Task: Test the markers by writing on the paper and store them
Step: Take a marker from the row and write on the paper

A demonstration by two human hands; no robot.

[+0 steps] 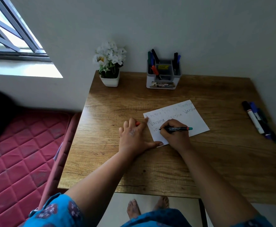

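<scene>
The wood-grain bench [134,161] fills the middle of the frame, its far edge against the grey wall and its left edge above a red quilted mattress [19,153]. Right of centre lies the white paper sheet [191,123], already carrying several lines of test writing. At upper centre stands the white and grey plastic pen organiser [163,79], holding tested markers; between it and the paper the bench is bare, so the way to storage looks open. At the right edge a cluster of loose capped markers [258,122] lies with long axes running toward the lower right, nearer the right hand.

The left hand [134,136] presses flat on the paper's left edge, its grip curled over an orange cap [137,123]. The right hand [175,136] has its grip closed around the black marker with a teal end [175,128], long axis nearly level, tip pointing left on the third line.
</scene>
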